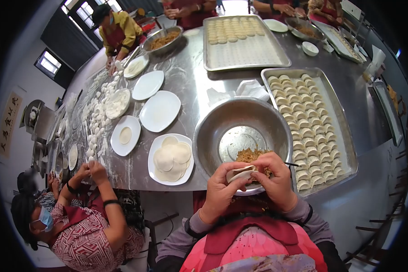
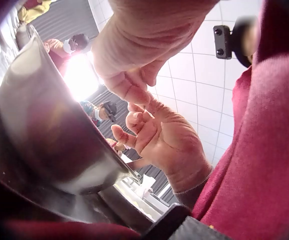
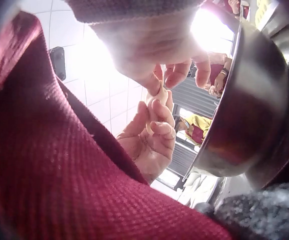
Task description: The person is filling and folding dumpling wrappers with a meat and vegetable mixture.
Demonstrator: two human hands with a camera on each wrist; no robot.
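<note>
In the head view a folded dough wrapper (image 1: 241, 173) is held over the near rim of a steel bowl (image 1: 208, 131). My left hand (image 1: 221, 190) grips its left side, thumb in front and fingers behind. My right hand (image 1: 276, 181) pinches the wrapper's right end between thumb and fingers. Brown filling (image 1: 249, 155) lies in the bowl just beyond the hands. The right wrist view shows the pale dough (image 3: 157, 102) between the left hand (image 3: 152, 145) and the right hand (image 3: 149, 50). In the left wrist view the dough is mostly hidden by the fingers.
A plate of round wrappers (image 1: 172, 161) stands left of the bowl, with more white plates (image 1: 160, 111) beyond. On the right lies a tray of dumplings (image 1: 310, 131); another tray (image 1: 240, 59) is farther back. A seated person (image 1: 90, 226) works at the left, and others stand across the table.
</note>
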